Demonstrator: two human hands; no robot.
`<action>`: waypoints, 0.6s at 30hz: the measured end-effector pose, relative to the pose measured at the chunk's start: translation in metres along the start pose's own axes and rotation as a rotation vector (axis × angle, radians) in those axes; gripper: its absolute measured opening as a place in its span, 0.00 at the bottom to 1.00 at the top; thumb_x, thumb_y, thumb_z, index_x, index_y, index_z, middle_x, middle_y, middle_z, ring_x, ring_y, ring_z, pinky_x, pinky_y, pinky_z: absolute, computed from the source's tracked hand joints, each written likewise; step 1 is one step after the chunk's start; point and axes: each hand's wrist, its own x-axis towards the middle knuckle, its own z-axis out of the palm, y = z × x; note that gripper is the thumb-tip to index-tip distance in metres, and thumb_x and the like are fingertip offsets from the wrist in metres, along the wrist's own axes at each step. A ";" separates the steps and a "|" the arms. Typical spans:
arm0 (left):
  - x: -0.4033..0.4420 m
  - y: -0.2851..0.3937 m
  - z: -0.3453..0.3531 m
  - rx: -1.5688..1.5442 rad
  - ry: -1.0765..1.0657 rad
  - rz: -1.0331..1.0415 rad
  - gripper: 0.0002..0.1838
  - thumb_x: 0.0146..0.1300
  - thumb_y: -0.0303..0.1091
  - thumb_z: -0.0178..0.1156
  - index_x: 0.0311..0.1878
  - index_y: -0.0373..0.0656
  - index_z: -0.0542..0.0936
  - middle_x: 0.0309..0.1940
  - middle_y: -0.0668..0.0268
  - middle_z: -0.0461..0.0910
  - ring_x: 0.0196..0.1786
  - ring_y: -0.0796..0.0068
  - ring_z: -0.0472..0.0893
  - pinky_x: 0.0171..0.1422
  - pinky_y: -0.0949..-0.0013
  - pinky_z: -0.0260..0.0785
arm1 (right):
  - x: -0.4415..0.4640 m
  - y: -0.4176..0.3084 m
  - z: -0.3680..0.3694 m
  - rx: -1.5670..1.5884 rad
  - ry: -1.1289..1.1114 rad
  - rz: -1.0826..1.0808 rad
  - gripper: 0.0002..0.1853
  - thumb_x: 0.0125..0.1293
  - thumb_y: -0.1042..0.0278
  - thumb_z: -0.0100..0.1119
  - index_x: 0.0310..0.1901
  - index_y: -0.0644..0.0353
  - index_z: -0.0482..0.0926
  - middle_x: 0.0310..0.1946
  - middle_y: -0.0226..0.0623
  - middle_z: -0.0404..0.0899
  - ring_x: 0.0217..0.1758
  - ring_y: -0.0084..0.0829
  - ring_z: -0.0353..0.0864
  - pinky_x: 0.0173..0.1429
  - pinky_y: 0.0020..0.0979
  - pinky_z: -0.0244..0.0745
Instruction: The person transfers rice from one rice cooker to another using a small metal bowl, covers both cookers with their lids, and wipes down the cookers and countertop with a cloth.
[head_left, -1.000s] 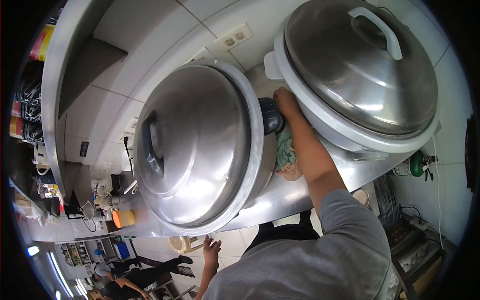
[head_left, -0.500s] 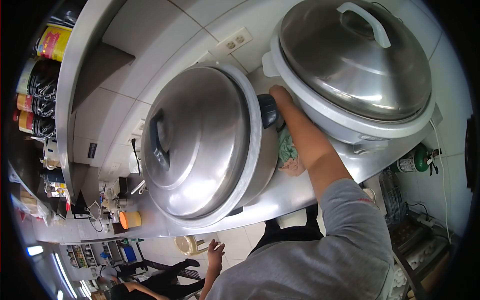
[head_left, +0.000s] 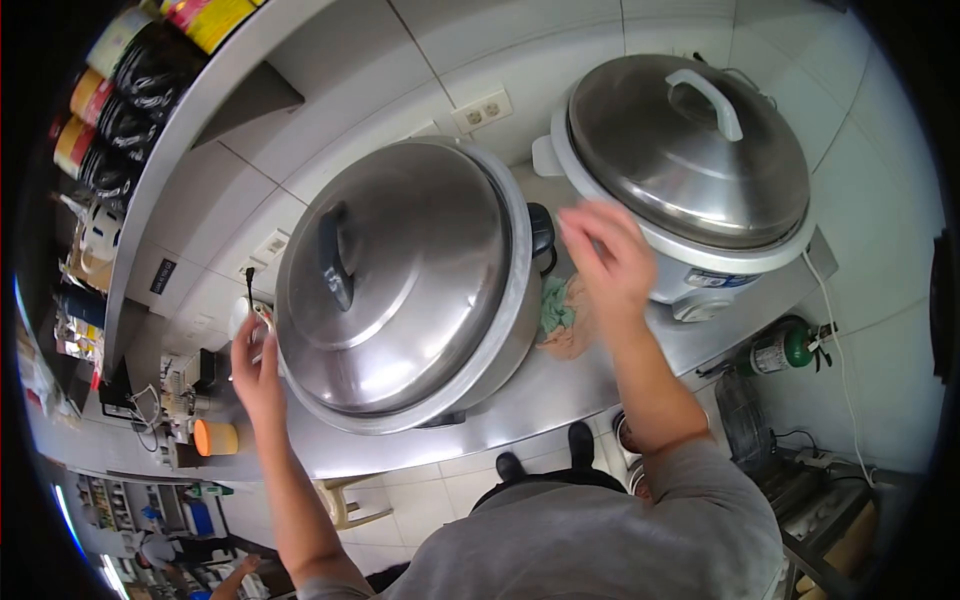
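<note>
A large rice cooker with a domed steel lid (head_left: pixel 420 290) stands in front of me on the steel counter (head_left: pixel 480 420). My left hand (head_left: pixel 258 372) is at its left side with fingers apart, holding nothing that I can see. Just off the cooker's black side handle (head_left: pixel 541 228), my right hand (head_left: pixel 612 262) hangs in the air, slightly blurred, its fingers spread and empty. Beneath it lies a crumpled green and pinkish cloth (head_left: pixel 563 318). A second rice cooker (head_left: pixel 690 150), white with a lidded steel top, sits farther right.
Jars (head_left: pixel 150 75) line a shelf (head_left: pixel 190 110) at upper left. An orange container (head_left: pixel 215 437) stands on the counter's left. Wall sockets (head_left: pixel 482 111) are behind the cookers. A green fire extinguisher (head_left: pixel 790 347) is at right, a stool (head_left: pixel 345 505) below. Another person (head_left: pixel 175 550) is at lower left.
My right hand has drawn back from behind the black side handle and now hovers beside it. The left hand has risen from below the counter to the cooker's left side.
</note>
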 end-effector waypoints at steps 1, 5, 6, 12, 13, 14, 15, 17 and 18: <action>0.019 0.019 0.016 0.044 -0.033 0.069 0.20 0.63 0.32 0.60 0.58 0.40 0.74 0.50 0.65 0.77 0.39 0.80 0.74 0.46 0.74 0.69 | 0.030 -0.007 0.017 -0.113 -0.051 -0.160 0.06 0.57 0.76 0.64 0.37 0.64 0.83 0.37 0.40 0.81 0.38 0.33 0.81 0.43 0.29 0.75; 0.050 0.067 0.060 0.136 -0.121 0.231 0.20 0.59 0.35 0.63 0.55 0.42 0.77 0.46 0.63 0.77 0.33 0.77 0.72 0.41 0.71 0.69 | 0.116 0.062 0.109 -0.260 -0.359 -0.167 0.06 0.57 0.74 0.57 0.33 0.63 0.83 0.38 0.45 0.81 0.40 0.45 0.80 0.47 0.36 0.75; 0.050 0.078 0.062 0.137 -0.135 0.272 0.21 0.59 0.35 0.63 0.55 0.42 0.77 0.46 0.62 0.77 0.32 0.76 0.72 0.41 0.71 0.69 | 0.126 0.089 0.130 -0.323 -0.438 -0.108 0.07 0.56 0.74 0.58 0.34 0.63 0.83 0.38 0.46 0.81 0.40 0.46 0.80 0.47 0.37 0.76; 0.047 0.098 0.062 0.353 -0.151 0.305 0.25 0.56 0.39 0.65 0.56 0.40 0.75 0.46 0.57 0.76 0.37 0.64 0.77 0.44 0.65 0.70 | 0.143 0.158 0.198 -0.760 -0.850 -0.159 0.07 0.51 0.70 0.60 0.31 0.60 0.84 0.34 0.47 0.82 0.39 0.46 0.81 0.47 0.38 0.76; 0.052 0.087 0.068 0.402 -0.128 0.331 0.25 0.56 0.39 0.64 0.57 0.40 0.75 0.46 0.56 0.76 0.38 0.61 0.78 0.45 0.63 0.70 | 0.144 0.167 0.206 -0.823 -0.880 -0.142 0.06 0.50 0.69 0.61 0.29 0.59 0.84 0.33 0.45 0.82 0.38 0.45 0.82 0.47 0.37 0.76; 0.057 0.080 0.073 0.451 -0.108 0.358 0.26 0.57 0.40 0.63 0.57 0.40 0.75 0.47 0.55 0.75 0.40 0.58 0.79 0.47 0.61 0.71 | 0.148 0.171 0.209 -0.836 -0.885 -0.153 0.06 0.49 0.70 0.61 0.29 0.58 0.85 0.33 0.45 0.83 0.38 0.45 0.82 0.46 0.37 0.76; 0.061 0.080 0.078 0.475 -0.138 0.294 0.30 0.56 0.45 0.64 0.58 0.38 0.73 0.46 0.50 0.77 0.46 0.51 0.80 0.52 0.58 0.71 | 0.153 0.174 0.210 -0.851 -0.887 -0.165 0.06 0.48 0.71 0.61 0.29 0.58 0.85 0.34 0.44 0.83 0.38 0.45 0.82 0.46 0.37 0.76; 0.072 0.080 0.087 0.502 -0.223 0.182 0.34 0.52 0.45 0.65 0.60 0.37 0.71 0.45 0.47 0.79 0.46 0.52 0.80 0.53 0.59 0.71 | 0.162 0.140 0.197 -0.877 -1.017 -0.173 0.09 0.52 0.75 0.59 0.35 0.63 0.84 0.38 0.50 0.82 0.41 0.44 0.82 0.48 0.36 0.77; 0.077 0.079 0.091 0.512 -0.266 0.128 0.35 0.50 0.45 0.65 0.60 0.36 0.71 0.44 0.45 0.79 0.47 0.52 0.80 0.53 0.60 0.71 | 0.164 0.124 0.188 -0.679 -0.908 -0.062 0.08 0.52 0.75 0.60 0.35 0.63 0.84 0.37 0.48 0.82 0.40 0.40 0.82 0.47 0.33 0.77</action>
